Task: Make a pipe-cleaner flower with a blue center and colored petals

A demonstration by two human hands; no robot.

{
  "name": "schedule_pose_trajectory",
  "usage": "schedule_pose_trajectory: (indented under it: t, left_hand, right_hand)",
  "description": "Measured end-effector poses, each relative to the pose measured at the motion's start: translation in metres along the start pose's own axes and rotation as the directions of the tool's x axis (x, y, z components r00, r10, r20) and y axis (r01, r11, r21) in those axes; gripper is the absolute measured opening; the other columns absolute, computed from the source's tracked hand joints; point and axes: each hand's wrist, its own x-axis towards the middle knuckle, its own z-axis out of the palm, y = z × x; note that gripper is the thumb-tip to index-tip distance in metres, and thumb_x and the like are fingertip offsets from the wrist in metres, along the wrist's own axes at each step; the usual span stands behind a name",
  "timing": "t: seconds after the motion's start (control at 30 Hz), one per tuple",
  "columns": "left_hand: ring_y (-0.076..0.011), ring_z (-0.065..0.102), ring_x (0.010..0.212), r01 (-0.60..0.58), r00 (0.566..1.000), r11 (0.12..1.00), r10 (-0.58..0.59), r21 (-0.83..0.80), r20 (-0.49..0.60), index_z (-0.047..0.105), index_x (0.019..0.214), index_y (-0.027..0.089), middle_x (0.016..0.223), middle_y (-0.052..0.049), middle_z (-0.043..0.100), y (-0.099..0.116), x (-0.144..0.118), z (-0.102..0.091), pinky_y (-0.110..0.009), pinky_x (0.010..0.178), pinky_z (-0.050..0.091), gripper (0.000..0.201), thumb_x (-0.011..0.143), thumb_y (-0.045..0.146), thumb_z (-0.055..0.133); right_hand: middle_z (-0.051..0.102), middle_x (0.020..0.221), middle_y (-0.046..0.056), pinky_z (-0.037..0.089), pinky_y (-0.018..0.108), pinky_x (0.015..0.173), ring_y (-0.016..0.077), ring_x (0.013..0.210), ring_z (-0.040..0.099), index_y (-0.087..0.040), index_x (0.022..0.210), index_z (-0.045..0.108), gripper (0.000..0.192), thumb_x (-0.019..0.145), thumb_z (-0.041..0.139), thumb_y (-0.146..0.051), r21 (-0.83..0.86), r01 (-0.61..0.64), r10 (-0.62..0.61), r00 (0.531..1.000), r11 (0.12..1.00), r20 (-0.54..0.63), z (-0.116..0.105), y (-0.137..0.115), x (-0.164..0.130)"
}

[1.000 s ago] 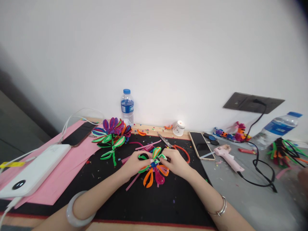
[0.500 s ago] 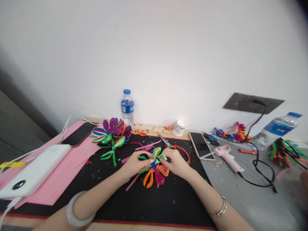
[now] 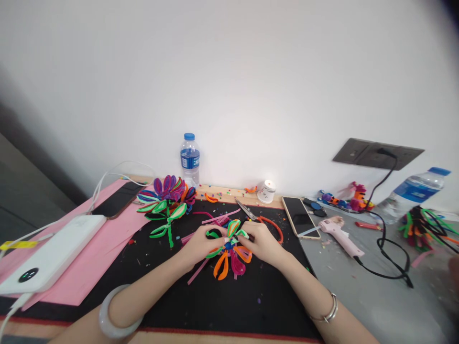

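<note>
Flower: I see the pipe-cleaner flower [image 3: 229, 251] mid-mat [image 3: 251, 306], several petals looped.
Left hand [image 3: 197, 246]: pinched on its centre.
Right hand [image 3: 263, 243]: likewise, fingertips partly hidden.
Left over: loose pink strips [image 3: 218, 217], scissors [image 3: 258, 216] toward far edge.

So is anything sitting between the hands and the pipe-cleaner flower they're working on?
Nothing visible. The left hand and right hand both already have their fingers on the pipe-cleaner flower, one from each side, over the black mat. The scissors lie just behind, apart from it.
</note>
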Motion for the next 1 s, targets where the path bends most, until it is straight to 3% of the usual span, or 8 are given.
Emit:
schedule_pose_trajectory:
  t: [0.7, 1.0]
  left_hand:
    - [-0.0175, 0.058, 0.072, 0.077, 0.997, 0.991, -0.073, -0.111, 0.034, 0.063, 0.078, 0.014, 0.078, -0.004, 0.063, 0.0035, -0.0027, -0.0005, -0.028, 0.066, 0.047, 0.021, 0.066, 0.031, 0.064]
    - [-0.0183, 0.058, 0.075, 0.091, 0.996, 0.993, -0.090, -0.079, 0.021, 0.065, 0.077, 0.013, 0.079, -0.005, 0.065, 0.0080, -0.0021, 0.0006, -0.027, 0.067, 0.046, 0.017, 0.064, 0.024, 0.065]
  right_hand:
    - [0.037, 0.057, -0.004, 0.027, 0.020, 0.050, 0.0078, 0.053, 0.036, -0.017, 0.057, 0.036, 0.025, 0.080, 0.047, -0.018, 0.100, -0.095, 0.096, 0.995, 0.990, -0.005, -0.0011, -0.0027, 0.0012]
    - [0.038, 0.057, -0.004, 0.028, 0.020, 0.051, 0.0079, 0.053, 0.037, -0.017, 0.057, 0.038, 0.025, 0.079, 0.048, -0.017, 0.076, -0.056, 0.056, 0.998, 0.996, 0.000, -0.0024, -0.0033, 0.0020]
